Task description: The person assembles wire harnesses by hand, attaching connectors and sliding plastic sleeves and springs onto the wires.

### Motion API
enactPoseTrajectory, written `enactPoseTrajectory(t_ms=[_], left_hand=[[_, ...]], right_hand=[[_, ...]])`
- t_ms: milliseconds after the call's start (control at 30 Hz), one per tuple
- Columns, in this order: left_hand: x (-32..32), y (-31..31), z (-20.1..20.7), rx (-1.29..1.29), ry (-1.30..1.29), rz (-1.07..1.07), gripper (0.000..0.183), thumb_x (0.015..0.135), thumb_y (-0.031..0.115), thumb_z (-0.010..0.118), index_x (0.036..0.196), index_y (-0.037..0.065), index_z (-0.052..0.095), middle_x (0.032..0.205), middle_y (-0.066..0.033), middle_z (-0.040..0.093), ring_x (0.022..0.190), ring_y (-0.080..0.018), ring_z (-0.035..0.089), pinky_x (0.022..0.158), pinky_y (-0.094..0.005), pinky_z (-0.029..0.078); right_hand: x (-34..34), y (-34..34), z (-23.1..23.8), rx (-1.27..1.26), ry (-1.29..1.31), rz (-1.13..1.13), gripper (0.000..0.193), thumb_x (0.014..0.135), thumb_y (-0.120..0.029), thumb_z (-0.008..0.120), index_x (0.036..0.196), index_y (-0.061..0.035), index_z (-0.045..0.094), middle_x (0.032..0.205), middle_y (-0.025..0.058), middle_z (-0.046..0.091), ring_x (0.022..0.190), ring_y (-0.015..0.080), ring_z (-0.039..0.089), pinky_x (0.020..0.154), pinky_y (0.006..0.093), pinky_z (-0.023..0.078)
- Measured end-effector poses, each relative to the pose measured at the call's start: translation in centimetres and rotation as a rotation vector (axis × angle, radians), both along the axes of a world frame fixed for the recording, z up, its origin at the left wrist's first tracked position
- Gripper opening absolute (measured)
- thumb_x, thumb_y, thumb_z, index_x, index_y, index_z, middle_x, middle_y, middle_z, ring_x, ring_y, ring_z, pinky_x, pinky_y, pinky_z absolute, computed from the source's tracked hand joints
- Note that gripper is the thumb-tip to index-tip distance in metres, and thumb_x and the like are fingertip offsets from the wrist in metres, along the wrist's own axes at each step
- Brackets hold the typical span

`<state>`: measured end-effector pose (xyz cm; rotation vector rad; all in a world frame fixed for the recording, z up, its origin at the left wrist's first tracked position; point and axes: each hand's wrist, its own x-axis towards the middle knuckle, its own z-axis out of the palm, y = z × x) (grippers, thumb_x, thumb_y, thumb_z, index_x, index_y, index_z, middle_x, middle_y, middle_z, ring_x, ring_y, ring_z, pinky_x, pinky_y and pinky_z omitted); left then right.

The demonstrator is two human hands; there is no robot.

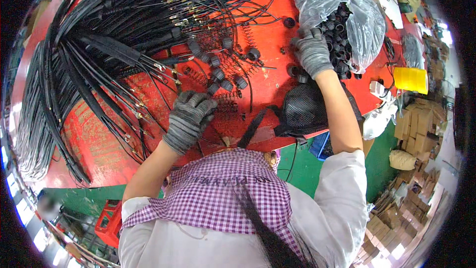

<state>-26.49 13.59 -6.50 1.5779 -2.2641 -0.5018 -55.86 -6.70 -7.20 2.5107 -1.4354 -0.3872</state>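
My left hand [190, 119], in a grey knit glove, is closed with its fingers curled, low over the red table beside several coil springs [228, 105]. What it holds, if anything, is hidden. My right hand [313, 52], gloved the same way, reaches to the mouth of a clear plastic bag [368, 25]. Its bent fingers are against the black plastic caps [339, 37] spilling from that bag; I cannot make out what is in them. Between my hands lie several loose black caps [218, 74] among more springs. A large bundle of black cables [124, 10] with brass-coloured ends fans out at the left.
A black mesh bag [303, 106] lies at the table's near edge under my right forearm. The red table [99, 139] carries scuff marks. A yellow container [410, 80] is at the right. Cardboard boxes [415, 126] are stacked beyond; a red crate [108, 222] is at the lower left.
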Motion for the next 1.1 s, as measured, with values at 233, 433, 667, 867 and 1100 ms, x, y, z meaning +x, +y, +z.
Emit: enactPoseTrajectory(t_ms=[233,433,667,867,1100], left_hand=[[-3.9,-3.1,3.0,0.092,0.164,-0.086,0.029,0.065,0.013,0.064,0.093,0.012,0.057,0.098,-0.0078,0.054,0.091,-0.0263,0.052,0.074,-0.0347,0.046],[-14.9,-11.4,-0.6,-0.133,-0.117,-0.340,0.033,0.076,0.012,0.048,0.110,0.010,0.052,0.111,-0.0068,0.050,0.094,-0.0257,0.053,0.077,-0.0354,0.046],[-17.8,-13.2,-3.7,0.030,-0.239,-0.291,0.030,0.079,0.015,0.046,0.108,0.009,0.054,0.103,-0.0111,0.057,0.094,-0.0270,0.054,0.077,-0.0374,0.045],[-9.0,-8.6,-0.1,0.864,1.507,0.161,0.033,0.090,0.032,0.044,0.105,0.004,0.053,0.085,-0.0034,0.058,0.072,-0.0141,0.055,0.068,-0.0265,0.046],[-5.2,-4.3,1.2,1.196,1.994,0.275,0.046,0.084,0.044,0.049,0.103,0.004,0.054,0.085,-0.0026,0.058,0.071,-0.0113,0.056,0.062,-0.0228,0.048]], right_hand=[[-4.6,2.1,2.2,0.161,-1.113,-0.110,0.032,0.084,-0.016,0.052,0.112,0.0005,0.048,0.094,0.0173,0.061,0.086,0.0312,0.059,0.076,0.0345,0.046],[-5.4,7.2,5.4,0.347,-1.062,-0.236,0.037,0.086,-0.019,0.050,0.116,0.0020,0.046,0.097,0.0155,0.060,0.089,0.0231,0.057,0.078,0.0314,0.044],[-5.2,11.7,7.0,0.441,-1.191,-0.387,0.038,0.086,-0.019,0.051,0.119,-0.0011,0.046,0.106,0.0173,0.055,0.097,0.0240,0.054,0.085,0.0313,0.040],[-0.8,13.5,5.6,0.168,-1.127,-0.049,0.030,0.077,-0.022,0.063,0.101,-0.0061,0.053,0.078,0.0118,0.058,0.066,0.0307,0.057,0.059,0.0357,0.047],[4.2,13.2,6.8,-0.121,-0.771,0.286,0.036,0.069,-0.024,0.069,0.100,-0.0112,0.057,0.074,0.0076,0.055,0.063,0.0253,0.055,0.053,0.0348,0.045]])
